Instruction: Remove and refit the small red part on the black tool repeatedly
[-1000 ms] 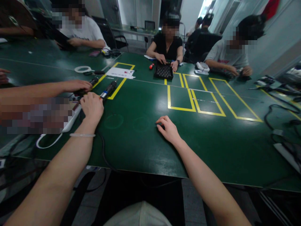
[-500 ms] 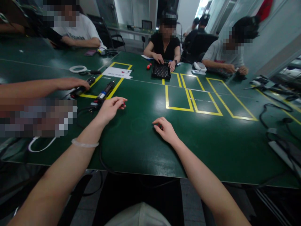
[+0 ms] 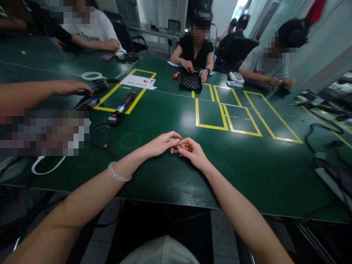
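Over the near middle of the green table point(image 3: 154, 176), my two hands meet at the fingertips. Between them shows a small orange and silvery piece point(image 3: 179, 147), too small to name. My right hand point(image 3: 194, 152) is closed, its thumb and fingers pinching this piece. My left hand point(image 3: 161, 143), bent inward from the left, is closed too, its fingertips against the right ones; what it holds is hidden. Farther left lies an electric screwdriver point(image 3: 125, 104) with a black and blue body and a cord, apart from both hands.
At left, a co-worker's hand point(image 3: 73, 88) is by another dark tool point(image 3: 92, 102). A white sheet point(image 3: 139, 81) lies within yellow tape. Across the table, a person handles a black tray point(image 3: 190, 80) beside a small red object point(image 3: 176, 75). Cables point(image 3: 310, 135) run at right.
My left hand has come away from beside the electric screwdriver, moving right and nearer to meet my right hand. My right hand stayed almost in place. The co-worker's hand at left drew back leftward.
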`<act>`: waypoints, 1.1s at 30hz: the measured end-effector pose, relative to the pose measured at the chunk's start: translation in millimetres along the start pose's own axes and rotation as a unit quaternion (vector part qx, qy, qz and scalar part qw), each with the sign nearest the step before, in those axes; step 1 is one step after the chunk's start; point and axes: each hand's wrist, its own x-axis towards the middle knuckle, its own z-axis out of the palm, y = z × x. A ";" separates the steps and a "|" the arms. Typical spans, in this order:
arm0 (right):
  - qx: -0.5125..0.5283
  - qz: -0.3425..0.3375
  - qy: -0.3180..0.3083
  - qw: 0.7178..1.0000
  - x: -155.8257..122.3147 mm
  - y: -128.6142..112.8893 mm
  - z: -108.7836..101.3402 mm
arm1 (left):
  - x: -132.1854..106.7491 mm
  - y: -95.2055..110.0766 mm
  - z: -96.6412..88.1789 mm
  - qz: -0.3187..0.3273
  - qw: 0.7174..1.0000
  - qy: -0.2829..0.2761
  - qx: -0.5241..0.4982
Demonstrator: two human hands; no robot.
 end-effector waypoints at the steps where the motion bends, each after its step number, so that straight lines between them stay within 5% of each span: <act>1: -0.008 -0.005 0.012 1.000 0.2 1.0 -1.0 | 0.9 -1.8 -0.2 -0.003 1.000 0.010 -0.009; 6: -0.069 -0.028 0.053 0.996 0.7 5.2 -6.5 | 0.8 -6.0 0.2 -0.006 1.000 -0.018 -0.003; 13: -0.062 -0.012 0.058 0.996 2.4 1.4 -8.0 | -4.4 -2.5 -1.1 0.066 0.991 0.052 0.107; 26: -0.067 0.004 0.049 0.997 4.6 13.3 -13.6 | -5.9 1.5 -9.9 0.098 0.977 0.054 0.182; 29: -0.092 0.006 0.054 0.994 5.1 12.5 -15.0 | -7.9 0.5 -43.5 0.077 0.942 0.159 0.284; 33: -0.105 0.003 0.054 0.993 5.5 11.1 -15.1 | -28.4 -12.3 -112.0 -0.052 0.805 0.352 0.475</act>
